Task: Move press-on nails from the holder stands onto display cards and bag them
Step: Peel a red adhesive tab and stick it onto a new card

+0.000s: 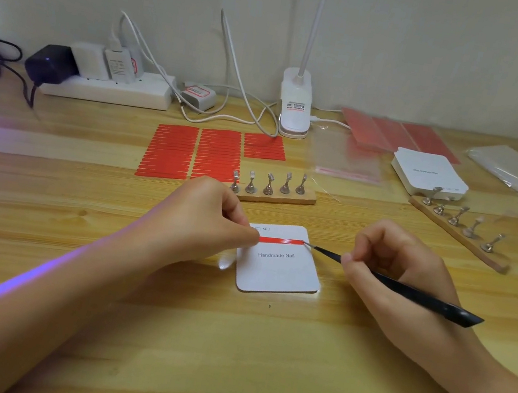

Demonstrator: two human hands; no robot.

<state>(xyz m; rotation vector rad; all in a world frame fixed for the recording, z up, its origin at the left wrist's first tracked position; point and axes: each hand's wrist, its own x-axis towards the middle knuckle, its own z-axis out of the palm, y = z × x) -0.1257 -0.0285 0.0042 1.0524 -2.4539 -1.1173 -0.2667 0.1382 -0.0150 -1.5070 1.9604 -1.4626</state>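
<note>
Left hand (212,222), fingers curled, pins the left end of the red adhesive strip (281,241), hiding that end; right hand (399,271) grips the black pointed tweezers (406,289), tip at the strip's right end; strip lies across the white square display card (280,268) on the wooden worktop (226,345); nails on the near wooden holder stand (272,191) are too small to resolve.

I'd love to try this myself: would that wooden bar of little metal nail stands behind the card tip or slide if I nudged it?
The wooden bar of metal stands lies flat on the wooden table, so it probably slides rather than tips. Its five stands look top-heavy and might wobble. The small nails on their tips seem light and could perhaps pop off.
</note>
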